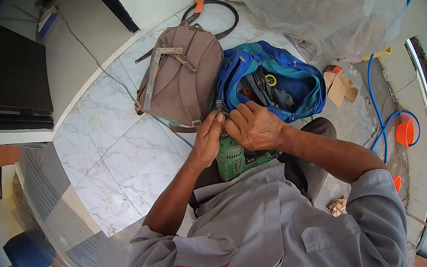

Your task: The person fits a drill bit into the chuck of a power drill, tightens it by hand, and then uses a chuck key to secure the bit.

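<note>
A green power drill (230,158) rests in my lap, its metal tip (219,105) pointing away from me. My left hand (207,138) is closed around the front of the drill just below that tip. Close beside it, my right hand (253,126) is closed with its fingertips pinched against the drill's front end. What those fingertips hold, if anything, is hidden. Just beyond my hands lies an unzipped blue bag (302,85) with tools and a yellow roll (271,80) inside.
A brown backpack (184,83) lies on the tiles, with a metal square (153,76) and another tool on top. Behind are a black-and-orange looped tool (199,6) and plastic sheeting (327,8). To the right are torn cardboard (339,86), a blue hose (373,94) and an orange cup (404,134).
</note>
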`<move>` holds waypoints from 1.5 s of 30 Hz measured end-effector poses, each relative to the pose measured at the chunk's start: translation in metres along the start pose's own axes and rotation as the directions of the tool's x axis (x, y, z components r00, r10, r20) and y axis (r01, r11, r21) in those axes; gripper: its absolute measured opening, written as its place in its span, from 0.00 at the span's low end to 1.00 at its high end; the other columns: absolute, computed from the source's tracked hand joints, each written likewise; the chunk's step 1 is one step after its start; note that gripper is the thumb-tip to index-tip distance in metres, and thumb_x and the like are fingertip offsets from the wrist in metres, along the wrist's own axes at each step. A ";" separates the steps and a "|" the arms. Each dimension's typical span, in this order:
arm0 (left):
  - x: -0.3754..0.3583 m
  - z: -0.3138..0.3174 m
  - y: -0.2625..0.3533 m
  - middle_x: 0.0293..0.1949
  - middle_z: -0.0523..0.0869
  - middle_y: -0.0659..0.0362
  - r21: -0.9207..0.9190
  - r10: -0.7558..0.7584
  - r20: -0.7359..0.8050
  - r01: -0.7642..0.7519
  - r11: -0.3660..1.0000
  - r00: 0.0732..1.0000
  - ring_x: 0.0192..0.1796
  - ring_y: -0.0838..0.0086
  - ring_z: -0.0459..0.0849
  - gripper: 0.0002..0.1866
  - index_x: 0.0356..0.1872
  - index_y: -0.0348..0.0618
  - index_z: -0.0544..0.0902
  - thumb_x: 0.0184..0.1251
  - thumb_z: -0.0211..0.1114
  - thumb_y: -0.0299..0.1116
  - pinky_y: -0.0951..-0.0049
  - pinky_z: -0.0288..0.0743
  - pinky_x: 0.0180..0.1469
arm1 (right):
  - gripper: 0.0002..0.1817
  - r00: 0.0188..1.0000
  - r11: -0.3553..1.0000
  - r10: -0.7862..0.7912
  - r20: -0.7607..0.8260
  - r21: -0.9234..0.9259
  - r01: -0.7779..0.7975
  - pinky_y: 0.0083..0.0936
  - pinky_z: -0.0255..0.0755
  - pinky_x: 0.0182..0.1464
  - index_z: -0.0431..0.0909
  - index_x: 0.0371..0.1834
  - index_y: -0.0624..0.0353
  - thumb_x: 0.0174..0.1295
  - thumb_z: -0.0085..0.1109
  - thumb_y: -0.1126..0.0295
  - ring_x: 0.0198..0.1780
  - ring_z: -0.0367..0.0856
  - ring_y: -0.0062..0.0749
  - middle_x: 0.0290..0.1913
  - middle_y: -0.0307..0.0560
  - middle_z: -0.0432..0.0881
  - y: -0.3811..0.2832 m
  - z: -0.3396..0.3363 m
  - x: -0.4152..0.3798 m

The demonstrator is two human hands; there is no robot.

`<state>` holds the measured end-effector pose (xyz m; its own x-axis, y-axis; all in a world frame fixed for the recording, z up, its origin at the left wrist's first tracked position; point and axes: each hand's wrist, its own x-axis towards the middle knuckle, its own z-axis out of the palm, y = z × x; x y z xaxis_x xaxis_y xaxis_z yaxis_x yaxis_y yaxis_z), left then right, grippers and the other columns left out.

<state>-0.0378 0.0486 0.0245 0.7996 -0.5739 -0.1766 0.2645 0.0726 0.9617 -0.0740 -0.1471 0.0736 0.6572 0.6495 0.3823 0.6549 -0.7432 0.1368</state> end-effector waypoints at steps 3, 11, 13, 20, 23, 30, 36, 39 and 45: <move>0.002 -0.001 -0.011 0.38 0.79 0.62 0.151 0.065 0.012 -0.066 0.986 0.998 0.42 0.78 0.74 0.14 0.52 0.37 0.77 0.93 0.51 0.39 0.72 0.74 0.47 | 0.08 1.000 0.996 0.026 -0.018 0.085 -0.025 0.32 0.68 0.33 0.77 0.35 0.57 0.56 0.63 0.66 0.31 0.76 0.33 0.30 0.41 0.74 0.004 0.013 -0.011; 0.003 0.005 -0.012 0.35 0.81 0.50 0.304 0.134 -0.036 -0.117 0.946 0.990 0.37 0.67 0.79 0.17 0.50 0.33 0.75 0.92 0.52 0.41 0.65 0.76 0.45 | 0.09 0.984 0.965 0.158 -0.079 0.222 -0.137 0.36 0.69 0.35 0.75 0.36 0.56 0.55 0.64 0.68 0.32 0.76 0.37 0.31 0.43 0.74 0.000 0.021 -0.013; 0.001 0.006 -0.022 0.35 0.82 0.49 0.276 0.120 -0.073 -0.095 0.957 0.990 0.37 0.65 0.80 0.17 0.50 0.33 0.75 0.92 0.53 0.41 0.64 0.76 0.45 | 0.09 0.957 0.927 0.274 -0.089 0.288 -0.239 0.38 0.71 0.35 0.75 0.36 0.56 0.54 0.64 0.71 0.32 0.77 0.39 0.31 0.45 0.74 -0.015 0.031 -0.015; -0.010 0.005 -0.020 0.37 0.82 0.53 0.215 0.090 -0.142 -0.058 0.975 0.986 0.40 0.70 0.80 0.18 0.48 0.35 0.77 0.93 0.50 0.42 0.66 0.75 0.48 | 0.08 0.866 0.821 0.496 -0.055 0.355 -0.448 0.43 0.75 0.38 0.75 0.35 0.57 0.56 0.65 0.76 0.32 0.79 0.45 0.31 0.47 0.75 -0.048 0.037 -0.006; -0.007 0.006 -0.014 0.39 0.81 0.60 0.114 0.066 -0.125 -0.052 0.992 0.990 0.43 0.76 0.77 0.19 0.47 0.37 0.79 0.93 0.49 0.43 0.69 0.73 0.50 | 0.08 0.850 0.809 0.525 -0.049 0.338 -0.480 0.43 0.75 0.38 0.75 0.35 0.58 0.56 0.66 0.76 0.32 0.80 0.45 0.31 0.47 0.76 -0.050 0.037 -0.006; -0.011 0.012 -0.017 0.41 0.77 0.64 0.020 0.059 -0.094 -0.058 0.998 0.994 0.44 0.79 0.73 0.23 0.49 0.39 0.80 0.94 0.46 0.49 0.74 0.70 0.52 | 0.09 0.811 0.784 0.579 -0.086 0.335 -0.523 0.42 0.76 0.37 0.75 0.35 0.57 0.55 0.66 0.76 0.33 0.81 0.45 0.31 0.48 0.77 -0.060 0.032 -0.010; -0.006 0.013 -0.028 0.42 0.78 0.63 0.016 0.036 -0.139 -0.034 0.999 0.990 0.45 0.79 0.73 0.26 0.51 0.40 0.80 0.93 0.45 0.53 0.74 0.71 0.52 | 0.09 0.749 0.710 0.661 -0.046 0.358 -0.606 0.44 0.77 0.36 0.74 0.35 0.57 0.55 0.66 0.77 0.33 0.83 0.48 0.31 0.49 0.78 -0.068 0.041 -0.009; -0.003 0.011 -0.033 0.43 0.78 0.63 -0.030 0.010 -0.132 -0.014 0.999 0.991 0.45 0.79 0.74 0.27 0.51 0.40 0.80 0.92 0.44 0.55 0.73 0.71 0.53 | 0.09 0.745 0.709 0.666 -0.040 0.347 -0.614 0.45 0.79 0.35 0.73 0.35 0.57 0.56 0.66 0.76 0.32 0.84 0.48 0.31 0.49 0.78 -0.069 0.041 -0.008; -0.004 0.011 -0.036 0.44 0.77 0.64 -0.069 -0.029 -0.138 0.020 0.997 0.990 0.47 0.79 0.74 0.27 0.52 0.41 0.79 0.92 0.43 0.56 0.73 0.71 0.55 | 0.08 0.726 0.694 0.687 -0.041 0.333 -0.638 0.44 0.79 0.34 0.74 0.35 0.57 0.57 0.65 0.76 0.30 0.84 0.49 0.30 0.49 0.79 -0.074 0.040 -0.007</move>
<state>-0.0560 0.0391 -0.0074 0.8582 -0.4581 -0.2316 0.3167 0.1175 0.9412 -0.1120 -0.0901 0.0244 0.9117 -0.0455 0.4084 0.1593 -0.8770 -0.4533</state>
